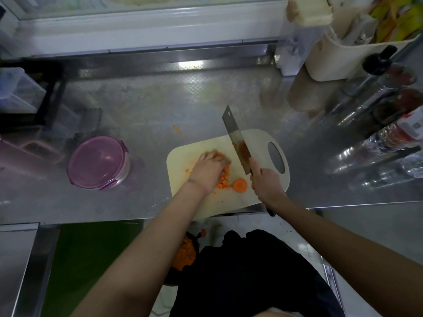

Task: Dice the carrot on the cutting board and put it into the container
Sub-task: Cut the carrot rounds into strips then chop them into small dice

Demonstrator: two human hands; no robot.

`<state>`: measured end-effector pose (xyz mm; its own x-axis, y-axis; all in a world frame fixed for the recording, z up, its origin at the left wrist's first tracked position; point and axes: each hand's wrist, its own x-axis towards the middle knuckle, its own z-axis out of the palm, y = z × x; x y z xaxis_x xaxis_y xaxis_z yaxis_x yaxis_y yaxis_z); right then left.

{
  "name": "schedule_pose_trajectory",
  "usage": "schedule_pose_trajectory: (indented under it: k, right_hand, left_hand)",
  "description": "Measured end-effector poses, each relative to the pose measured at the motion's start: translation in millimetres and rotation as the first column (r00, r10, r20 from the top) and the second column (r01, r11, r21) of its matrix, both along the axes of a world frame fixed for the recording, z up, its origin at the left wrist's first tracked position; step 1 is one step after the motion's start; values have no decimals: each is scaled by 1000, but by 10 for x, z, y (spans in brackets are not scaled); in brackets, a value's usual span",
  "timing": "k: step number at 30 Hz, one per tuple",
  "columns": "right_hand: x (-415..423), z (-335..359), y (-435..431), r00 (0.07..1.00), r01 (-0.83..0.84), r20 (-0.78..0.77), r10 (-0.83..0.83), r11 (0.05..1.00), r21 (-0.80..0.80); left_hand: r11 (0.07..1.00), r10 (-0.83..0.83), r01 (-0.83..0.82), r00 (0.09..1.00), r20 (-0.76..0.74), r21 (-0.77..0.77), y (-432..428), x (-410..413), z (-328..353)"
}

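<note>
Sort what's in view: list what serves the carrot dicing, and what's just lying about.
Job: carrot, board, knife, diced heap below the counter, lidded tub (perhaps the container).

Lying about: bottles, cream basket, clear boxes, stray carrot bit on the counter.

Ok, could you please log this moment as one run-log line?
left hand: on diced carrot | right hand: grips cleaver over cutting board | container: lidded, left of board
</note>
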<state>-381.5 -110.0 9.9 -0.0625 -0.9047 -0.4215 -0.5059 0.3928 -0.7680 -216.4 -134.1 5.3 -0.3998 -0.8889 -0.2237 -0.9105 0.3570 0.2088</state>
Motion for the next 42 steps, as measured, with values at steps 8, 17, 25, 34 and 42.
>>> schedule_pose_trajectory:
  k: [8, 17, 25, 34, 42]
  right_hand:
    - [-6, 18, 43, 1000, -11, 19, 11, 1000, 3]
    - [-32, -30, 65, 998, -11, 66, 10, 1000, 16]
    - [-77, -25, 78, 998, -15, 61, 15, 1000, 1]
    - [-109, -1, 134, 997, -49, 62, 48, 999, 20]
    - [-169, -14, 124, 998, -5, 67, 3, 1000, 22]
  left_hand:
    - [994, -20, 5, 990, 138, 108, -46, 64, 22]
    - [963, 260, -240, 946, -193, 124, 56, 228, 97]
    - [821, 567, -548, 756, -326, 159, 160, 382, 180]
    - [793, 591, -607, 739, -323, 63, 234, 346, 267]
    - [832, 546, -516, 696, -466, 203, 304, -88, 261]
